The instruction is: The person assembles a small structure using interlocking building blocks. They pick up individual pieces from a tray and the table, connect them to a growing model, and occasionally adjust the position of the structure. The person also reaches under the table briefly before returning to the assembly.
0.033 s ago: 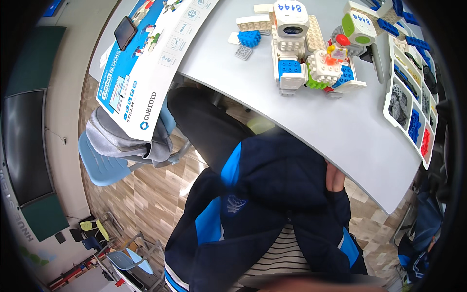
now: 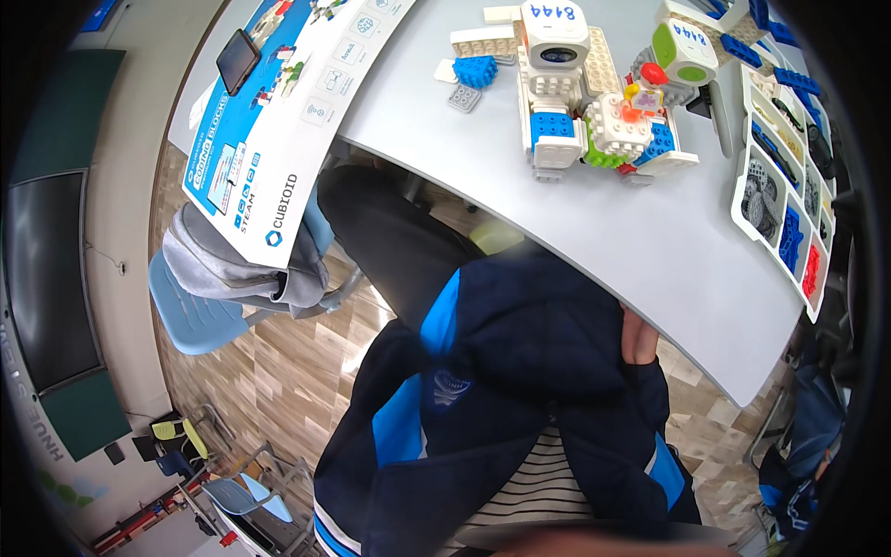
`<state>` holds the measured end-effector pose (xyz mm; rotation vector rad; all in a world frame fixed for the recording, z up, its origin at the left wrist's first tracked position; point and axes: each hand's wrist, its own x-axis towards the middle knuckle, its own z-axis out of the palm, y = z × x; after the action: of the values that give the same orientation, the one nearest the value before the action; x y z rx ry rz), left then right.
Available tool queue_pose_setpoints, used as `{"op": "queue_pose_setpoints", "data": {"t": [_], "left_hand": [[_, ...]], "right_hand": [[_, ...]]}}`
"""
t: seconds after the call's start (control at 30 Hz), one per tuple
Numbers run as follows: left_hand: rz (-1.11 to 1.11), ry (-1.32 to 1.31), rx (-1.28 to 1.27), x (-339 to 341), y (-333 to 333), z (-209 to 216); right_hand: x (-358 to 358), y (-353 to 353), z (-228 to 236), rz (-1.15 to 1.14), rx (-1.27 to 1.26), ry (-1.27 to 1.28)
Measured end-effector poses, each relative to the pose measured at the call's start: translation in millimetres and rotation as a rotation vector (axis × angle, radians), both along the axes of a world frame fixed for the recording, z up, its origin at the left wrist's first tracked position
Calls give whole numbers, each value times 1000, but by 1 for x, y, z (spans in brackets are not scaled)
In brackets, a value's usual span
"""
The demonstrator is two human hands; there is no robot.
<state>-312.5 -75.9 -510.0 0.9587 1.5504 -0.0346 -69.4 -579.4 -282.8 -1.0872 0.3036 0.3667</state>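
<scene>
Jacket cloth is what my one visible hand sits against: the navy jacket [image 2: 538, 353] with bright blue panels, bunched over my lap and chest just below the table's near edge. I judge it light, soft and limp. It would fold and sag rather than hold a shape, and its smooth weave looks a little slippery, so a gathered handful at the cuff or front edge would hold better than a fingertip pinch.

My right hand [image 2: 639, 339] shows only as a small patch between the sleeve and the table edge. The fingers look curled against the cloth, but I cannot tell whether they grip it. My left hand is out of sight.

Under the open jacket lies a black-and-white striped shirt [image 2: 548, 492].

Above my hand is the pale grey table [image 2: 650, 251], smooth and matte with a curved edge. Well up it stands a block model [image 2: 594, 111], hard studded plastic in white, blue, green and red, with a loose blue block [image 2: 475, 70] beside it. To the right sits a white sorting tray [image 2: 738, 186], its compartments holding blue, red and dark pieces.

At the left end a large blue-and-white printed sheet [image 2: 278, 121] hangs over the edge, with a dark phone [image 2: 238, 58] on it. Below it, a grey garment [image 2: 223, 265] drapes over a light blue chair [image 2: 186, 316] on the wood-pattern floor [image 2: 278, 371].
</scene>
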Motion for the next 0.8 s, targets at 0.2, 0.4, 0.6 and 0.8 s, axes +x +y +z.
{"op": "queue_pose_setpoints", "data": {"t": [0.2,0.4,0.6,0.8], "left_hand": [[-13,-2,17,1,1,7],[-25,18,20,1,-5,26],[-26,39,21,-4,-10,36],[-34,51,18,-4,-10,36]], "right_hand": [[2,0,-8,10,36,-11],[-2,4,-16,-4,151,-38],[-7,-1,-24,29,176,-43],[-10,-6,-30,43,179,-30]]}}
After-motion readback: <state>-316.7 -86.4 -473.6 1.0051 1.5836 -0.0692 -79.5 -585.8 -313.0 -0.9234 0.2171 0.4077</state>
